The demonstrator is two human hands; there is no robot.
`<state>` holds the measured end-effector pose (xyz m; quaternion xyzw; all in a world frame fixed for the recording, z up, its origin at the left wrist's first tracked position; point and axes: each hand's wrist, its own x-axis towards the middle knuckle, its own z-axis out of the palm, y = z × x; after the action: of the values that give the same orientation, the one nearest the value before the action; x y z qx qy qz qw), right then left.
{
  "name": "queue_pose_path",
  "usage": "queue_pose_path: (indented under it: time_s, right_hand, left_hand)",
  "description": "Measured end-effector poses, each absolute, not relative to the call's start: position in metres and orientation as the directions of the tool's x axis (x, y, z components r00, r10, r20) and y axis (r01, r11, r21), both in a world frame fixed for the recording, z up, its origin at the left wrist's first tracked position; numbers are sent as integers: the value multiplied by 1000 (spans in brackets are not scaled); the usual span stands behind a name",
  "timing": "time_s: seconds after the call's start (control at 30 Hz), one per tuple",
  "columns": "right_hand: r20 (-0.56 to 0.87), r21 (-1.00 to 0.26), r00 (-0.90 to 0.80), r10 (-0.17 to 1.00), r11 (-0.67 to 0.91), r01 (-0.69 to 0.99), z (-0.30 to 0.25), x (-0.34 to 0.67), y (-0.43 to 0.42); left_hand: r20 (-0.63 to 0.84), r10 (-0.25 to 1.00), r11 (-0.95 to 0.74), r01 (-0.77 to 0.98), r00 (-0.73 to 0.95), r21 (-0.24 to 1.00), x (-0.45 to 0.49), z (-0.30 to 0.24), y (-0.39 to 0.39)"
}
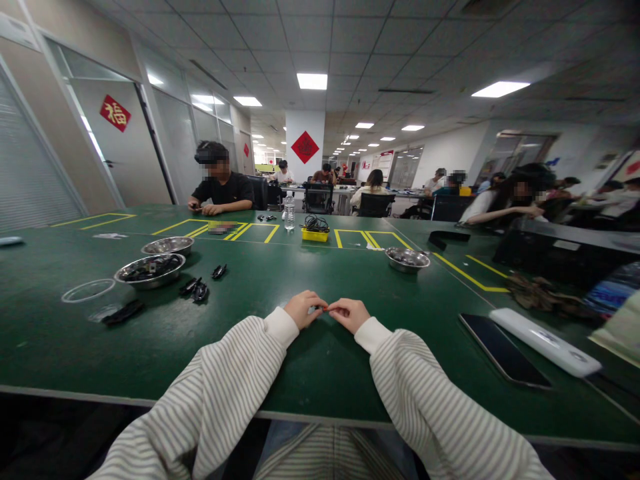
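Observation:
My left hand and my right hand rest close together on the green table, just past its near edge. Both hands are closed in a pinch, and their fingertips meet on a small orange-red piece too small to name. Striped sleeves cover both arms. Nearest to the left hand are several small black clips lying on the table to its left.
Two metal bowls and a clear lid stand at the left; a third bowl sits ahead right. A dark phone and a white case lie at the right. A person sits across the table.

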<state>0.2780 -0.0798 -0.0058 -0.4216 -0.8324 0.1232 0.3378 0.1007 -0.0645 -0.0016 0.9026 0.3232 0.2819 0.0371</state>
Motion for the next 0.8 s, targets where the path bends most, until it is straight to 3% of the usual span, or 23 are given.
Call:
queue_pose_path:
  time_s: [0.23,0.5,0.8]
  right_hand:
    - [362,-514,-480,799,601,612,-10,277,-79]
    - [387,-452,-509,769,639,622,-11,279,-79]
    - [420,-401,-528,738,673,622,-8,277,-82]
  left_hand:
    - [493,819,-457,854,294,250,71,5,-37]
    - [404,913,-11,989,-51,150,17,0,-12]
    - [321,946,29,997,-53,78,14,-5,-7]
